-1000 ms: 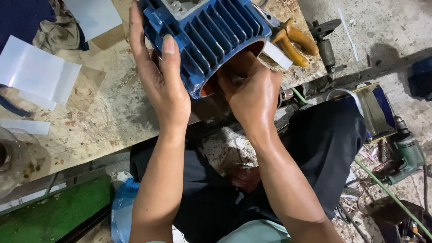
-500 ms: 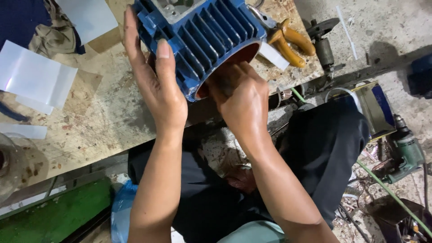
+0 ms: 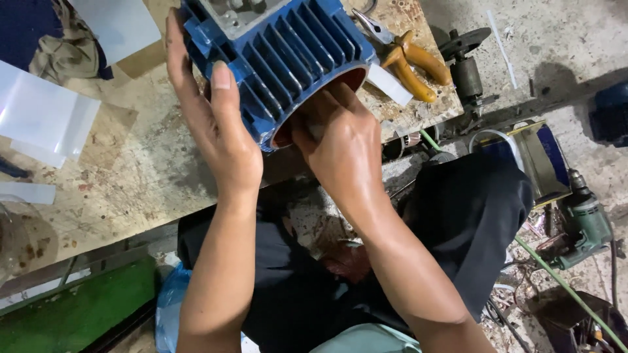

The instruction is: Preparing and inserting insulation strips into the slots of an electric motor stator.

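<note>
On a stained workbench (image 3: 131,176), the left hand (image 3: 216,131) lies open, fingers flat along a blue finned motor housing (image 3: 288,55); the right hand (image 3: 340,144) curls fingertips into its open mouth, directly ahead of them.

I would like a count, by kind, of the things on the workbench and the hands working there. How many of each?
Blue finned motor housing: 1
Pliers with yellow handles: 1
Clear plastic sheets: 4, at
Crumpled rag: 1
Hands: 2, the left hand against the housing's side, the right hand at its open end
Total: 9
</note>
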